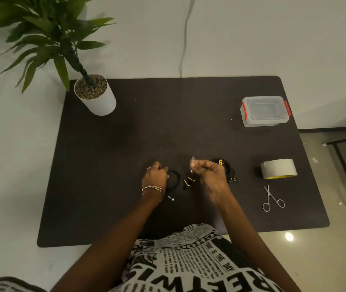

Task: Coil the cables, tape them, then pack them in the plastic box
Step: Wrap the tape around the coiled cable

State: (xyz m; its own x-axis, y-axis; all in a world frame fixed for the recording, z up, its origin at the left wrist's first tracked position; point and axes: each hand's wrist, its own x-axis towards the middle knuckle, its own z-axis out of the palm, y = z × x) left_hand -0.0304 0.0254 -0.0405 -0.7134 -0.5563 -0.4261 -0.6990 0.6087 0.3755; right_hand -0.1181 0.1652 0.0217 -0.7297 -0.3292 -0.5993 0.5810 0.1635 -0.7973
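1. Hands work near the front middle of a dark brown rectangular table (125,127).
2. The left hand (154,175) curls its fingers round a small coil of black cable (173,180) lying on the table; a metal plug end of it shows just beside the wrist.
3. The right hand (209,173) is raised a little, thumb and fingers pinching a short strip of clear tape (192,164).
4. Between the two hands lie black connector ends with yellowish tips (188,182).
5. A second black cable coil with a yellow tie (228,168) rests on the table, partly hidden behind the right hand.
6. Further right stands a grey roll of packing tape (278,168), with small steel scissors (272,199) lying open nearer the table's front edge.
7. The clear plastic box with red clips (264,111) sits well apart at the far right corner, its lid on.
8. A green leafy plant in a white round pot (96,98) stands at the far left corner.
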